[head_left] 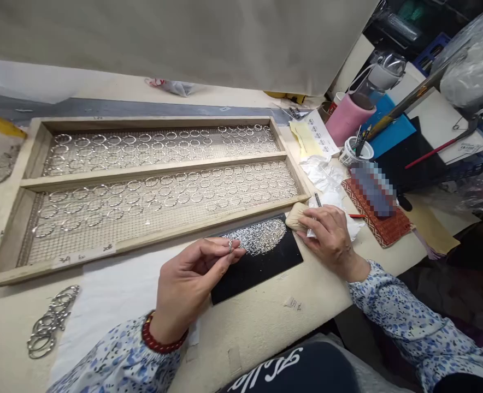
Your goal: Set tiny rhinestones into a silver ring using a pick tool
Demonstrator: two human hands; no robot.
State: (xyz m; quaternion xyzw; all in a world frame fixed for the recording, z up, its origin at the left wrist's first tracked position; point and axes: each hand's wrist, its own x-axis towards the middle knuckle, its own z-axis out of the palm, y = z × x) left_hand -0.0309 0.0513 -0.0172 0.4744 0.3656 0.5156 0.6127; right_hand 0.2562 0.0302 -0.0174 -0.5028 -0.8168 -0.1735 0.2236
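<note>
My left hand (192,278) pinches a small silver ring (230,245) between thumb and fingertips, just over the near end of a black mat (261,267). A heap of tiny silver beads (261,236) lies on that mat. My right hand (327,234) rests at the mat's right corner, fingers curled on a thin dark tool (317,200) and crumpled white paper (340,210), touching a tan block (295,217). Behind the mat stands a long wooden mesh tray (151,170) with rows of several metal rings.
A bunch of loose metal rings (48,325) lies at the near left on the table. At the right are a pink cylinder (346,117), a white cup of tools (354,150), yellow paper (307,139), a woven red mat (383,226) and a blue folder (391,131).
</note>
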